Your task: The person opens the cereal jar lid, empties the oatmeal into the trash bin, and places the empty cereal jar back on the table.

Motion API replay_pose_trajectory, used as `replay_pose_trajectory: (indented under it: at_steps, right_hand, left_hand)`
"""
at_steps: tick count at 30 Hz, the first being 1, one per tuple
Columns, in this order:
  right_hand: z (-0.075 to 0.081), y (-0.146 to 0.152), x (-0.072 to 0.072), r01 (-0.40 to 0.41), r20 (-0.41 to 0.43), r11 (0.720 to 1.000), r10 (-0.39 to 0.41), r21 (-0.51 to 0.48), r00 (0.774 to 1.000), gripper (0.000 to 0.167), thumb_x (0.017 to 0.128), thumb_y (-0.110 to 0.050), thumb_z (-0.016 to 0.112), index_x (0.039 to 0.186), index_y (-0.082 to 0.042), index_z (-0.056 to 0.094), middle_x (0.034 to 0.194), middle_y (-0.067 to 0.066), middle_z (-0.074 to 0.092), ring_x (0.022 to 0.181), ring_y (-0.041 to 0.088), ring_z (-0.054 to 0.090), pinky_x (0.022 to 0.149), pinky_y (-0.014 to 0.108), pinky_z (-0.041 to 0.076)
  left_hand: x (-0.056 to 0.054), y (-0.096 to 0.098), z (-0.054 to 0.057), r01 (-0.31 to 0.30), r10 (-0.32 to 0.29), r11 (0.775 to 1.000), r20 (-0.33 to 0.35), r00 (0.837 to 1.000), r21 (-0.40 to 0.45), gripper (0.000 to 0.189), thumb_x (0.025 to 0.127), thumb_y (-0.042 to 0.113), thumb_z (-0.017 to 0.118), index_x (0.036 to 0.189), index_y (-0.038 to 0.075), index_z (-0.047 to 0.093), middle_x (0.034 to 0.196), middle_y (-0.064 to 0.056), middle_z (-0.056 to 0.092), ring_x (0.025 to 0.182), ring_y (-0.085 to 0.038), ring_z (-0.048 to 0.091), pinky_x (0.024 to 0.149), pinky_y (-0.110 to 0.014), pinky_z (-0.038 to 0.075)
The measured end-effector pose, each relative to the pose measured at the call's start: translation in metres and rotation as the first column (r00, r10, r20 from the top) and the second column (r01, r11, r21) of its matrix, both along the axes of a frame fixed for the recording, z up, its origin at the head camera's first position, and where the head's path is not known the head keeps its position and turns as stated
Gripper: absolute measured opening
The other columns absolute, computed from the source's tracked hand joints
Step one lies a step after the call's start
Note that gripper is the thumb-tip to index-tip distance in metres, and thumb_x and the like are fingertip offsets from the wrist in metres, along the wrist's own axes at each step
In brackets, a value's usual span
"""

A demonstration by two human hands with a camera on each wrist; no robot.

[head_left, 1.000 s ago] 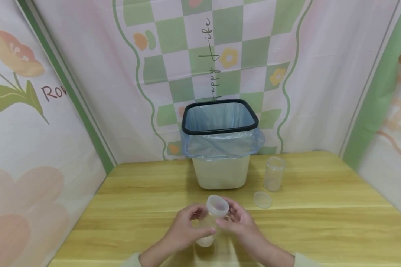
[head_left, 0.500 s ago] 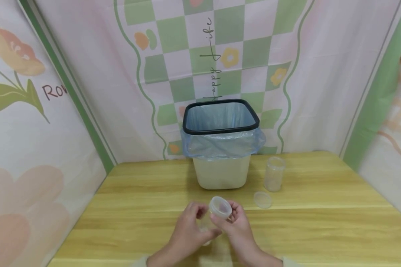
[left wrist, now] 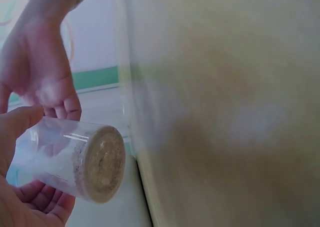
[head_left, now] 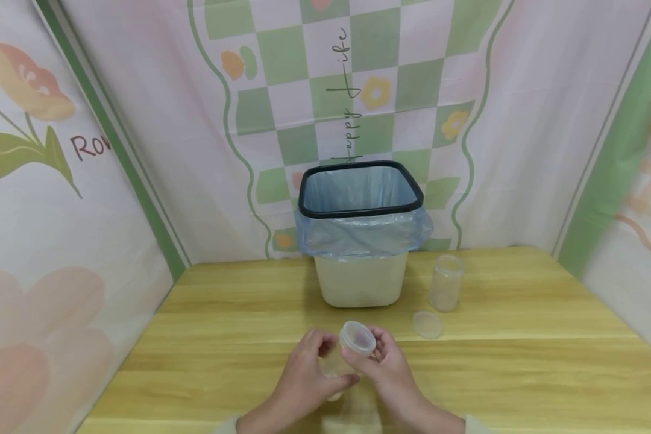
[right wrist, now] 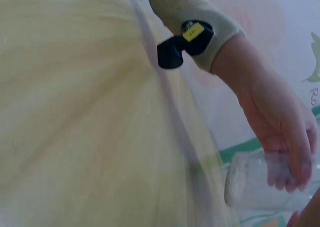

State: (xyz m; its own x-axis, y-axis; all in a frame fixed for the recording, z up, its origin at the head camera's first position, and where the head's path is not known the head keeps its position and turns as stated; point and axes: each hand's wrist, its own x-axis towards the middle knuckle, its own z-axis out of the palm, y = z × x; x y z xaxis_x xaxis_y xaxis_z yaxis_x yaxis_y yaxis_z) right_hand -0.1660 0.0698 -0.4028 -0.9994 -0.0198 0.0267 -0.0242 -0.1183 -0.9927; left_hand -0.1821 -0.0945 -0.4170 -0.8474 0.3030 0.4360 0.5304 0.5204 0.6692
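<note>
Two hands work close together over the near part of the desk, each coming out of a pale sleeve. On the left forearm sits a small black device with a yellow label. The left hand grips a clear jar around its body, fingers curled along one side and thumb across the other. The jar is held above the desk, tilted, its top end up and leaning away to the right, its base low toward the person. The right hand is at the top end, pinching a translucent lid between thumb and curled fingers; whether the lid sits tight cannot be told.

Farther off, to the right, a loose lid lies flat on the desk. Just behind it a second clear jar stands upright, near the bin. The cream bin stands at the back of the desk, lined with a blue bag folded down over its outside, with a black rim around the top. Behind hangs a cloth printed with green and white checks, flowers and the words "Happy Life".
</note>
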Motion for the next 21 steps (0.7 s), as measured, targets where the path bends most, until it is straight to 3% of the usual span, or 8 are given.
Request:
replay_pose_trajectory:
  at_steps: [4,7,10,16,21]
  right_hand:
    - [0.0,0.011,-0.007,-0.1,-0.054,0.995,0.099,-0.019,0.994,0.055,0.084,-0.008,0.074,0.13,0.005,0.047,0.125,0.013,0.059,0.116,0.024,0.055,0.095,0.027,0.046]
    - [0.001,0.02,-0.011,-0.207,-0.082,0.978,0.205,-0.024,0.975,0.059,0.086,-0.008,0.072,0.134,0.009,0.043,0.126,0.016,0.057,0.115,0.023,0.055,0.094,0.025,0.046]
    - [0.002,0.027,-0.015,-0.311,-0.098,0.95,0.307,-0.028,0.947,0.061,0.088,-0.007,0.07,0.136,0.012,0.038,0.13,0.018,0.054,0.117,0.022,0.054,0.097,0.025,0.044]
    - [0.002,0.035,-0.02,-0.426,-0.122,0.904,0.42,-0.024,0.899,0.059,0.091,-0.008,0.065,0.14,0.011,0.036,0.134,0.017,0.052,0.122,0.021,0.051,0.102,0.034,0.042]
    - [0.0,0.036,-0.02,-0.455,-0.114,0.89,0.45,-0.028,0.886,0.061,0.093,-0.008,0.063,0.143,0.009,0.033,0.139,0.018,0.048,0.126,0.023,0.048,0.106,0.043,0.037]
  left_hand:
    - [-0.004,-0.005,0.003,0.051,-0.054,0.997,0.064,0.996,0.05,0.052,0.071,0.033,0.087,0.109,0.009,0.062,0.099,0.002,0.058,0.091,-0.015,0.056,0.082,-0.028,0.052]
    - [-0.007,-0.009,0.004,0.112,-0.125,0.988,0.115,0.986,0.11,0.049,0.072,0.031,0.086,0.11,0.009,0.063,0.098,0.0,0.059,0.092,-0.018,0.058,0.085,-0.029,0.052]
    - [-0.01,-0.013,0.004,0.168,-0.198,0.971,0.187,0.962,0.168,0.048,0.075,0.03,0.084,0.113,0.008,0.063,0.1,-0.005,0.06,0.095,-0.022,0.059,0.089,-0.029,0.051]
    - [-0.014,-0.018,0.004,0.252,-0.314,0.942,0.323,0.893,0.22,0.044,0.082,0.022,0.079,0.118,0.004,0.062,0.11,-0.008,0.062,0.104,-0.02,0.058,0.097,-0.029,0.047]
    - [-0.015,-0.02,0.004,0.269,-0.328,0.941,0.361,0.873,0.206,0.044,0.085,0.019,0.076,0.123,0.003,0.06,0.113,-0.006,0.061,0.106,-0.019,0.057,0.098,-0.028,0.046]
